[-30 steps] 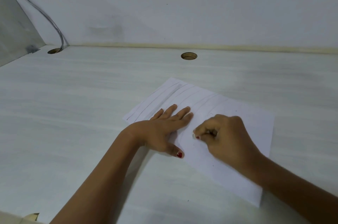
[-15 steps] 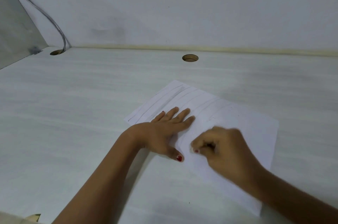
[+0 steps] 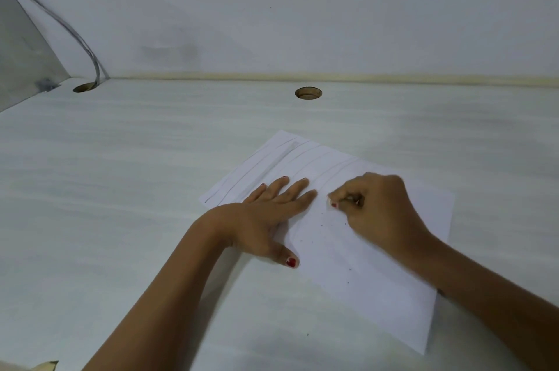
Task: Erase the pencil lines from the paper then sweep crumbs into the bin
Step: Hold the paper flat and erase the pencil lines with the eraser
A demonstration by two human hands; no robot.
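The paper (image 3: 363,264) is a white sheet lying flat and skewed on the pale table (image 3: 121,189), right of centre and near the person. Several long, roughly parallel pencil lines (image 3: 257,165) mark its far left portion; the lines nearer the right hand appear fainter. Small dark crumbs (image 3: 321,225) are scattered on the sheet between the two hands. The left hand (image 3: 272,213) rests flat on the paper, fingers straight and palm down. The right hand (image 3: 378,213) is curled, its fingertips pinching a small pale object (image 3: 329,202) against the sheet; the object is mostly hidden. Two round holes are cut in the table's far edge: the left hole (image 3: 85,87) has a grey cable (image 3: 75,34) passing into it; the centre hole (image 3: 308,93) shows only its brown inner wall.
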